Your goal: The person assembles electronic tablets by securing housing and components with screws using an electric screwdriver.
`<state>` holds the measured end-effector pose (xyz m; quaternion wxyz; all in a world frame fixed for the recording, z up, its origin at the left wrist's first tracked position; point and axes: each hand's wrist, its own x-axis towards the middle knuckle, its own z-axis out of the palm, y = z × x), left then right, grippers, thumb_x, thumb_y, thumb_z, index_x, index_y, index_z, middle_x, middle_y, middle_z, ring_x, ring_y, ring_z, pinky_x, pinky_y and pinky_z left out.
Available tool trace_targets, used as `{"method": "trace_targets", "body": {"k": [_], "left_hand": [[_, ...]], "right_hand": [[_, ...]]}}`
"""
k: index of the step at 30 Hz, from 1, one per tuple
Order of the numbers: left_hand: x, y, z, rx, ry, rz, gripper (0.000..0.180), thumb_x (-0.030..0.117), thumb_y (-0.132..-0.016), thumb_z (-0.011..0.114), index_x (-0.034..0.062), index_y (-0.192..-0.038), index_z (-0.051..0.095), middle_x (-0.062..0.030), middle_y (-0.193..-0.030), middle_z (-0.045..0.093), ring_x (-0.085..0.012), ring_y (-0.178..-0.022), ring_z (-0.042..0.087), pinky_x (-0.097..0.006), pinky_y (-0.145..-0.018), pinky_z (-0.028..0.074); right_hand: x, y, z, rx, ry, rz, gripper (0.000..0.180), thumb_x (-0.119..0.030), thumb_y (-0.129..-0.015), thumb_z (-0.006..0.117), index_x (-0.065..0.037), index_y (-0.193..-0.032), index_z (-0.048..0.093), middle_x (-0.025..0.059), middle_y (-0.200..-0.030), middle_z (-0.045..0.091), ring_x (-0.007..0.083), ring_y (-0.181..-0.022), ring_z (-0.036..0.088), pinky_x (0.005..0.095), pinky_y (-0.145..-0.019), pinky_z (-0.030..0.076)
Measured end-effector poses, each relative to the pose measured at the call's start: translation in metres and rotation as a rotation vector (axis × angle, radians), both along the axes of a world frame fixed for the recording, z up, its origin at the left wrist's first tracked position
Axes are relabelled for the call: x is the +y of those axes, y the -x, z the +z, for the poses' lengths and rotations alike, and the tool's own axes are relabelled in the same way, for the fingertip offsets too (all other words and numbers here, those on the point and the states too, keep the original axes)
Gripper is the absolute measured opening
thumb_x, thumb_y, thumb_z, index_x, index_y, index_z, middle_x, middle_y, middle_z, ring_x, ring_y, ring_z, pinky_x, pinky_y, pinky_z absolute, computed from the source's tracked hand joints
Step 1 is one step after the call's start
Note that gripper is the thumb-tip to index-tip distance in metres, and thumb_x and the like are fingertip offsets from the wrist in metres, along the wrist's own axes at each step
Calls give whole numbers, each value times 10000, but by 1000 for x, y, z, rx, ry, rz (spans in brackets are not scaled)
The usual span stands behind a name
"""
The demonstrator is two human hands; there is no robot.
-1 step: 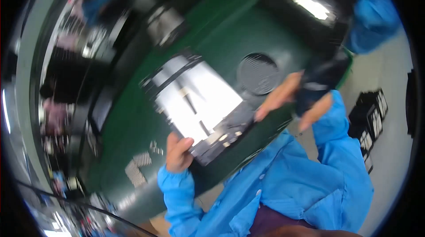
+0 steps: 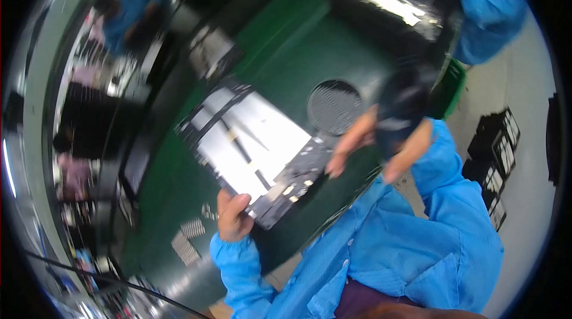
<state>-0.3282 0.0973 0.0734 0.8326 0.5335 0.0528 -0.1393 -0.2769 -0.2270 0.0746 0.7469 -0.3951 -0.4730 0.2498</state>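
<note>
A flat rectangular electronic unit (image 2: pixel 256 134), with a bright silver face, dark bands and small gold-coloured patches near its close edge, lies tilted over the green work surface. My left hand (image 2: pixel 233 215) pinches its near left corner, thumb on top. Close to the unit's right side is my right hand (image 2: pixel 357 134), its fingers around a dark, blurred object (image 2: pixel 405 101) whose kind I cannot make out. Beyond the unit and left of that hand rests a round grey ribbed disc (image 2: pixel 335 107). Small pale striped strips (image 2: pixel 186 244) lie to the left of my left hand.
Black glossy sheets or trays (image 2: pixel 387 3) stand at the far right, beside another person's blue sleeve (image 2: pixel 491 12). Further back sits a grey boxy part (image 2: pixel 211 51). A green bin (image 2: pixel 450 86) and stacked black crates (image 2: pixel 491 158) are at the right. The green table (image 2: pixel 161 188) curves toward me.
The table and its things appear shifted slightly left and down, as the view moves. Both hands keep their grips, and the right hand appears a little further left and lower.
</note>
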Motion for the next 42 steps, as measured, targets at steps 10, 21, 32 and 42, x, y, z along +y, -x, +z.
{"method": "trace_targets", "body": {"k": [10, 21, 32, 42], "left_hand": [[-90, -83, 32, -134, -40, -18, 209, 111, -793, 606, 97, -684, 428, -29, -719, 519, -152, -701, 542, -337, -705, 478], [-282, -152, 36, -100, 231, -530, 200, 233, -864, 572, 78, -989, 576, -81, -946, 643, -191, -864, 629, -331, -732, 530], [-366, -172, 12, -56, 220, -599, 410, 310, -840, 609, -18, -1079, 546, -133, -928, 630, -214, -812, 643, -296, -647, 557], [-266, -158, 2, -440, -580, -464, 518, 438, -803, 637, -79, -774, 629, -122, -596, 606, -164, -489, 617, -270, -432, 467]], "right_hand": [[15, 45, 24, 183, 221, -147, 477, -128, -674, 789, -18, -1024, 484, 29, -736, 575, 98, -650, 555, 237, -573, 456], [7, 57, 14, 231, 35, -81, 502, -204, -679, 795, -15, -1012, 471, 15, -775, 493, 84, -710, 462, 238, -616, 395], [-12, 62, 16, 252, 122, -52, 504, -187, -709, 776, -17, -1076, 475, 22, -801, 537, 76, -678, 466, 205, -584, 378], [26, 30, 23, 225, 52, -18, 390, -46, -700, 762, -37, -975, 485, -32, -723, 483, 28, -605, 424, 201, -492, 315]]}}
